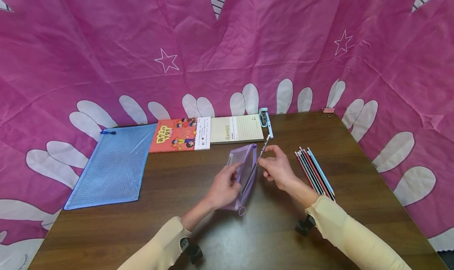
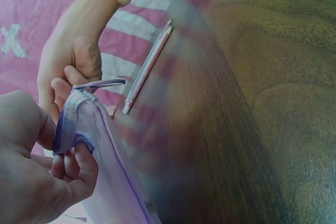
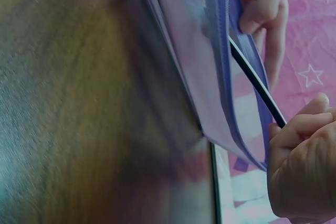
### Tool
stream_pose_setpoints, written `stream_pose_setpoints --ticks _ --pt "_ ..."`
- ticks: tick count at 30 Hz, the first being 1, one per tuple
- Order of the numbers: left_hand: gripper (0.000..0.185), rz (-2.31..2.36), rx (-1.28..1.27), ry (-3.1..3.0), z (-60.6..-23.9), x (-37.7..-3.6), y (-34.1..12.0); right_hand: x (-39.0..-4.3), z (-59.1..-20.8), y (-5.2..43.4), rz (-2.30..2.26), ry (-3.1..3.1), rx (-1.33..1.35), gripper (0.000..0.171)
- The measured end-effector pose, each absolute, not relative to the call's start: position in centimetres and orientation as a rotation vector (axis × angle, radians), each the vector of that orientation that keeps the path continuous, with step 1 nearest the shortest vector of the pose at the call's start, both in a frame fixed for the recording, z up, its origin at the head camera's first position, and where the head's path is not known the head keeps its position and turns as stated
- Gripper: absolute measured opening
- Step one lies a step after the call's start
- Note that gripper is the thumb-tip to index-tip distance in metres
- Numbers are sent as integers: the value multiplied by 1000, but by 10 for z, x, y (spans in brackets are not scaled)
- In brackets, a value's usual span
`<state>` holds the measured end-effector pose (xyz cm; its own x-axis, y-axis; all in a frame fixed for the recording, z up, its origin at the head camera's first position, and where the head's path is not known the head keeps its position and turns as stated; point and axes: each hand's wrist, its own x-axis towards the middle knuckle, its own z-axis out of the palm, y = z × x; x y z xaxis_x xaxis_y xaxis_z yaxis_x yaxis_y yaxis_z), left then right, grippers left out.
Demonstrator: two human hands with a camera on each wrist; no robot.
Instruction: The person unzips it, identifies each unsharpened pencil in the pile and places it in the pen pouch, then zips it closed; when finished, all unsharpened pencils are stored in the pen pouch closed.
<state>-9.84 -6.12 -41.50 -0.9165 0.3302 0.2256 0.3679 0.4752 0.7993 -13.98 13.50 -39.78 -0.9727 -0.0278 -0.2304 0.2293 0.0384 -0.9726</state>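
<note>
A purple see-through zip pencil pouch (image 1: 237, 155) stands above the middle of the table with its zipped mouth spread. My left hand (image 1: 223, 187) grips it by the edge of the mouth; the left wrist view shows fingers curled over the purple zip band (image 2: 65, 129). A dark pencil (image 3: 257, 83) slants into the opening, its lower part inside the pouch. Near its patterned upper end, my right hand (image 1: 278, 167) pinches it between thumb and fingers. A round zip pull (image 1: 242, 211) hangs at the pouch's near end.
Several pencils (image 1: 313, 171) lie bunched right of my right hand. A blue mesh zip folder (image 1: 113, 167) lies left. Along the back are a red book (image 1: 173, 134), a Gambit notebook (image 1: 235, 128), a light-blue stapler (image 1: 263, 117); a pink binder clip (image 1: 328, 110) sits at the back edge.
</note>
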Motion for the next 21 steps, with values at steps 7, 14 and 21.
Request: stream_pose_setpoints --ticks 7,14,21 --pt "66 -1471 -644 -2648 -416 -99 -60 -133 -404 126 -2017 2104 191 40" --pt "66 -1467 -649 -2651 -415 -100 -59 -127 -409 120 -1922 2126 177 36" --pt "66 -1477 -642 -2656 -415 -99 -57 -125 -412 115 -1871 2202 139 35"
